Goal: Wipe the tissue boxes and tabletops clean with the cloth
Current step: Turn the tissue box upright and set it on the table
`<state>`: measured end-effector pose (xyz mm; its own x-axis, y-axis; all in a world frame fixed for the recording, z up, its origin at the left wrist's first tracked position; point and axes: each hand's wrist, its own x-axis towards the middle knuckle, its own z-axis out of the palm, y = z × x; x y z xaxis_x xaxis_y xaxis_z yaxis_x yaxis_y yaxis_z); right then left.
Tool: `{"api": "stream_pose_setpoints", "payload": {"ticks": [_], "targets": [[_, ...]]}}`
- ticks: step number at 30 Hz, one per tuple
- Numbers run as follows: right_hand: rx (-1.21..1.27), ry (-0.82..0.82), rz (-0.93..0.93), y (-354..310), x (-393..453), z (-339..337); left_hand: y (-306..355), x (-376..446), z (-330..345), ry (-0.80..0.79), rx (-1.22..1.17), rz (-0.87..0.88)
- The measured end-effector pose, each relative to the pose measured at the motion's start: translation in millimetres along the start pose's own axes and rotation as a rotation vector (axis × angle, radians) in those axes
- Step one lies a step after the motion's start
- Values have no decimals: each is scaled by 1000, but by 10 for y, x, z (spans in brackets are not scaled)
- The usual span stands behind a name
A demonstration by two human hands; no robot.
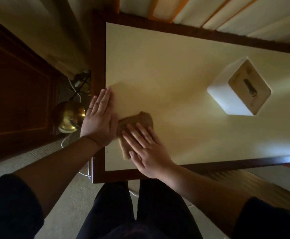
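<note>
The pale tabletop (184,69) is the surface in work, and the tissue box (239,87) stands well apart to the right, so wide strokes have room. The brown cloth (137,120) lies near the left edge under the right hand (145,149), whose flat straight fingers should press evenly, while the left hand (100,118) rests flat and open beside it, holding nothing

Dim, warm light; wide-angle bending at edges, slight blur throughout.

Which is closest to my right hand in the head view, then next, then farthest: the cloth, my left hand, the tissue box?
1. Cloth: directly under the right hand.
2. Left hand: just beside it, flat on the table's left edge.
3. Tissue box: far off on the right side of the tabletop.
</note>
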<state>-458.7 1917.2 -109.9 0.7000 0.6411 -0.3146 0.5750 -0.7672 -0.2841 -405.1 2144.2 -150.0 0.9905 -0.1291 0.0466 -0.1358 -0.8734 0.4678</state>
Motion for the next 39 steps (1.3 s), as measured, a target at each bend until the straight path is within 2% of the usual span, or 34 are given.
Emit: {"api": "stream_pose_setpoints", "payload": {"ticks": [2, 4, 8, 10, 11, 12, 13, 15, 17, 18, 20, 24, 26, 28, 30, 34, 36, 39], "targets": [[-65, -42, -144, 227, -195, -5, -6, 7, 15, 5, -1, 1], [-97, -21, -79, 639, -178, -80, -13, 5, 22, 3, 4, 3], [3, 151, 507, 1329, 13, -341, -9, 7, 27, -10, 27, -8], [52, 221, 738, 1161, 153, -305, -9, 1, 17, -21, 34, -14], [55, 239, 789, 949, 205, -248, -13, -3, 15, -24, 37, -10], [51, 231, 756, 692, 204, -180, -23, -11, 12, -26, 39, -3], [33, 192, 634, 420, 125, -93, -31, -16, 9, -31, 40, 5], [-6, 53, 263, 33, -245, 91, -22, -17, 11, -40, 46, 4], [-37, -3, 2, 65, -636, 200, 5, -21, 11, -63, 64, -5], [-56, 6, -33, 194, -746, 209, 10, -23, 6, -74, 75, -7], [-65, 48, 123, 546, -852, 203, 3, -25, -1, -89, 87, -9], [55, 130, 761, 1201, -1107, 44, 10, -23, 6, -77, 81, -12], [143, 215, 1043, 1207, -1133, 77, 22, -23, -2, -78, 73, -20], [156, 295, 1185, 906, -952, 137, 35, -27, -1, -70, 75, -21], [178, 286, 1100, 365, -700, 219, 30, -24, -14, -62, 64, -14], [165, 135, 453, -738, -396, 427, 17, -3, -22, -38, 3, -14], [167, 102, 263, -930, -366, 469, 8, 9, -35, -41, -28, -27], [101, 65, 157, -642, -460, 448, 11, 7, -69, -52, -49, -33]]}}
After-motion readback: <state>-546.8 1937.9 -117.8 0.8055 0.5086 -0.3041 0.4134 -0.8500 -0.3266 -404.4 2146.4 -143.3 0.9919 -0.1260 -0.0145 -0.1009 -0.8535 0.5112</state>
